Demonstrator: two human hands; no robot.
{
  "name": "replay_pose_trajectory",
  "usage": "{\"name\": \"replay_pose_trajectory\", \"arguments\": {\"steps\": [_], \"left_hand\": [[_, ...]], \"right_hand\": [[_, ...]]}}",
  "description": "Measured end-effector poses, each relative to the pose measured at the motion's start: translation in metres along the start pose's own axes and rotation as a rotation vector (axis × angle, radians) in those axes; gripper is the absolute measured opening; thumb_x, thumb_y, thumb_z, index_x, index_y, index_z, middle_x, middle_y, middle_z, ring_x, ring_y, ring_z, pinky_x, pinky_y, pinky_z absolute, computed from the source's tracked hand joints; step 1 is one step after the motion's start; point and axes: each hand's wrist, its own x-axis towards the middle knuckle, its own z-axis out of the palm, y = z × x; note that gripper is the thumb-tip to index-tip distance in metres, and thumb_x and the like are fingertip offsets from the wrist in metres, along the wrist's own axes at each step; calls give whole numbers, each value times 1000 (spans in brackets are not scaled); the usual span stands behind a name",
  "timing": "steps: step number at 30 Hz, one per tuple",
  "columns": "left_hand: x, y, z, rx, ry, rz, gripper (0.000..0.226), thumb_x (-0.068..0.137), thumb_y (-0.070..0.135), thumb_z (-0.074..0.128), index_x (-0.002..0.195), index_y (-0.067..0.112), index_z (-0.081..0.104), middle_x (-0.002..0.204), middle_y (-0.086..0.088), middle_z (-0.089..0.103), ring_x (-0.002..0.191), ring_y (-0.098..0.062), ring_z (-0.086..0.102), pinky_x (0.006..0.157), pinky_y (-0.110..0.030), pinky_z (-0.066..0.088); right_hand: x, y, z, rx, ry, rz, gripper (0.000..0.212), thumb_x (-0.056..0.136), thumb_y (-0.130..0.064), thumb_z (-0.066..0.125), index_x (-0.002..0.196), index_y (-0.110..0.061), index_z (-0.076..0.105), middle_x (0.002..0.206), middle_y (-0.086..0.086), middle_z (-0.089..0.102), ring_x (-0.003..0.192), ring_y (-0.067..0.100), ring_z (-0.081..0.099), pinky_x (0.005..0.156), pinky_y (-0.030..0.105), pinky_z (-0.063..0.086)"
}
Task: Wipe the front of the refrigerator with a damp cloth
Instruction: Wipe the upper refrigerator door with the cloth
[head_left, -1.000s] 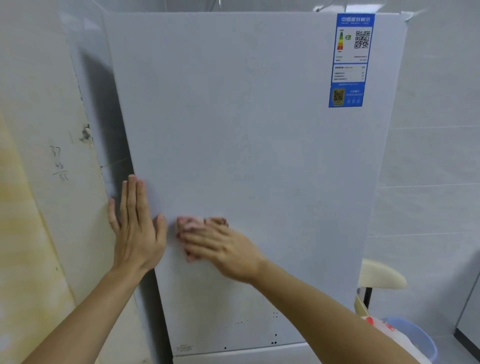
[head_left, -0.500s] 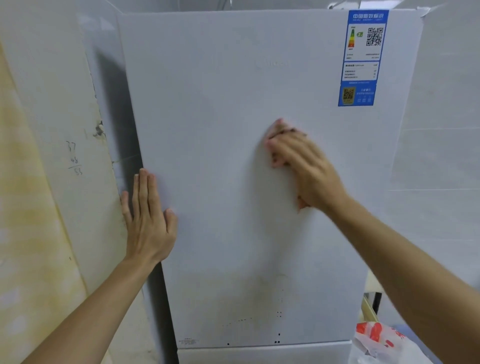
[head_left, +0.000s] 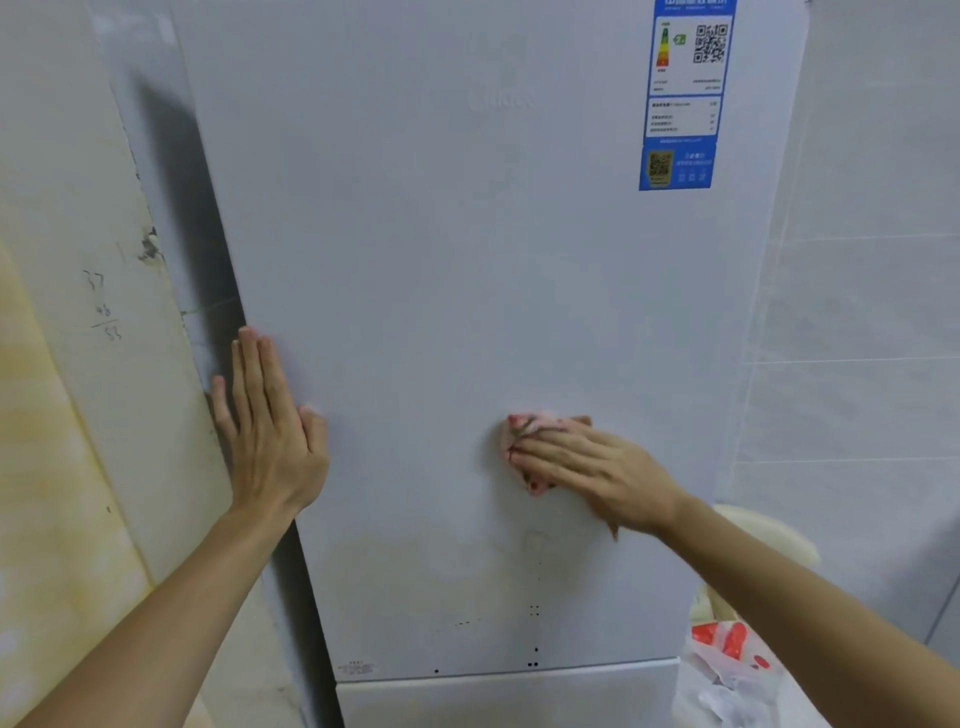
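The refrigerator fills the middle of the frame; the left hand lies flat, fingers straight, on the door's left edge, holding nothing; the right hand, lower centre, presses the pink cloth against the door with outstretched fingers; a blue label sits upper right.

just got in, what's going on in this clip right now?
A person is wiping the refrigerator door with a pink cloth. The right hand presses the bunched cloth against the door's lower middle, fingers fairly straight. The left hand lies flat on the door near its left edge, holding nothing. A yellowish stained patch shows below the cloth, and a blue label sits at the top right.
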Motion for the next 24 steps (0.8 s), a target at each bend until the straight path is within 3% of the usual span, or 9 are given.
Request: {"name": "replay_pose_trajectory", "arguments": {"steps": [3, 5, 8, 11, 15, 19, 22, 24], "left_hand": [[0, 0, -2, 1, -12, 1, 81, 96, 21, 35, 167, 5, -1, 177, -11, -3, 165, -23, -1, 131, -57, 3], [0, 1, -3, 11, -20, -4, 80, 97, 21, 35, 167, 4, 1, 177, -12, -2, 165, -24, 0, 131, -58, 4], [0, 1, -5, 12, -32, 1, 80, 98, 20, 35, 167, 4, 0, 177, -12, -3, 165, -24, -2, 131, -58, 3], [0, 0, -6, 9, -38, 1, 80, 98, 19, 36, 167, 4, -2, 177, -10, -4, 165, -23, -3, 132, -56, 2], [0, -2, -6, -1, -40, 8, 80, 97, 18, 37, 167, 4, -1, 177, -11, -3, 165, -24, -2, 132, -54, 1], [-1, -3, -4, -4, -25, 15, 80, 98, 18, 37, 167, 2, 2, 177, -13, -1, 165, -25, 0, 132, -53, 2], [-1, -6, -4, -6, -11, 30, 79, 98, 18, 39, 167, 1, 5, 177, -14, 2, 165, -26, 2, 132, -53, 3], [-1, -8, -5, -6, -13, 45, 78, 99, 20, 38, 167, 2, 4, 177, -13, 2, 165, -25, 3, 132, -53, 3]], "right_hand": [[-1, 39, -25, -27, 224, 308, 41, 111, -3, 36, 146, 2, 55, 154, 20, 53, 146, 34, 50, 118, 53, 43], [2, 68, -41, -46, 433, 542, 45, 107, 3, 47, 152, 4, 48, 158, 24, 46, 153, 35, 39, 125, 56, 32], [22, 76, -47, -9, 579, 756, 56, 107, -4, 47, 161, 2, 32, 169, 21, 28, 162, 27, 14, 133, 48, 11], [51, 63, -37, 30, 646, 820, 57, 109, -12, 44, 161, 5, 29, 169, 26, 26, 159, 42, 17, 132, 54, 10], [89, 40, -18, 9, 587, 657, 48, 112, -12, 42, 156, 8, 40, 164, 27, 35, 156, 42, 29, 127, 63, 23], [116, -14, 24, 75, 510, 444, 44, 106, 1, 53, 150, 4, 51, 159, 22, 46, 152, 37, 41, 127, 52, 29], [108, -73, 69, 166, 314, 204, 52, 92, 14, 61, 142, 0, 62, 151, 18, 57, 143, 33, 53, 125, 46, 35], [93, -107, 92, 200, 139, 27, 49, 96, 8, 53, 143, -2, 62, 153, 13, 57, 144, 27, 53, 127, 42, 31]]}}
